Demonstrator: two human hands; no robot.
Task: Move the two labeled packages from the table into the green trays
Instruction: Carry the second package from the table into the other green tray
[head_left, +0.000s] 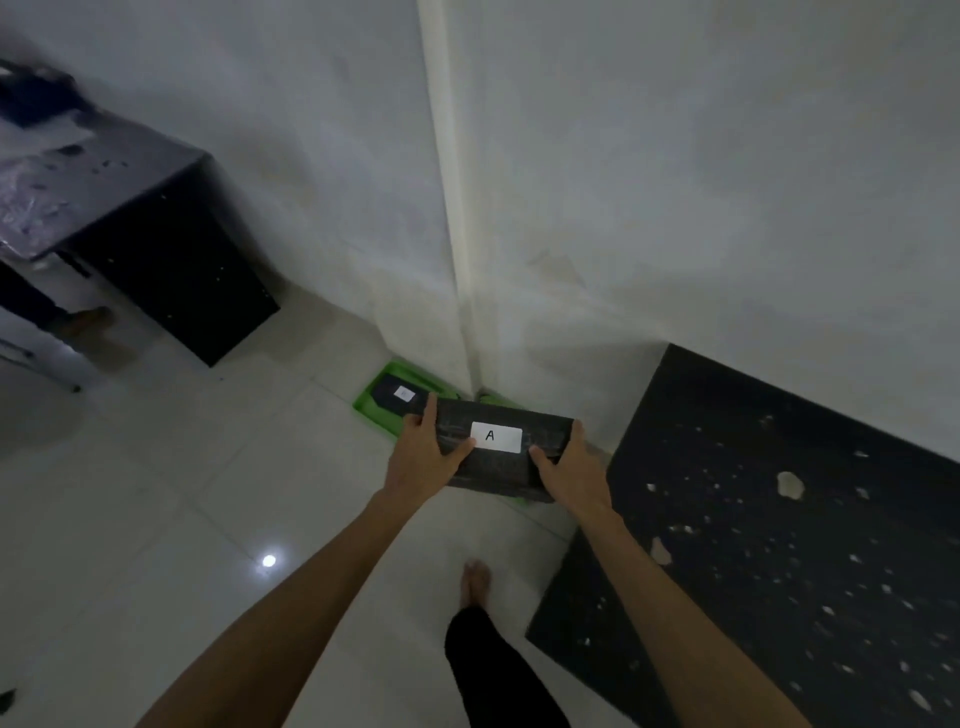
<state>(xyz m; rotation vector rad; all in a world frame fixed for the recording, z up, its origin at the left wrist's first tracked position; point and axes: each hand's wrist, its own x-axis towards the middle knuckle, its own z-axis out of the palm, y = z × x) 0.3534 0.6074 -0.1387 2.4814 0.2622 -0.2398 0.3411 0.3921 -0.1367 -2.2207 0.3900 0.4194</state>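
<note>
Both hands are clamping package A by its ends: left hand and right hand fingers spread, thumbs on top. Second green tray sits mostly hidden beneath fingers; blind lowering risks catching its rim.

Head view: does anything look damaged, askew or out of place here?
The dark table at right is pitted with pale chips where its surface has flaked. Otherwise nothing stands out: the left hand and right hand hold package A level above a green tray that holds another labeled package.
</note>
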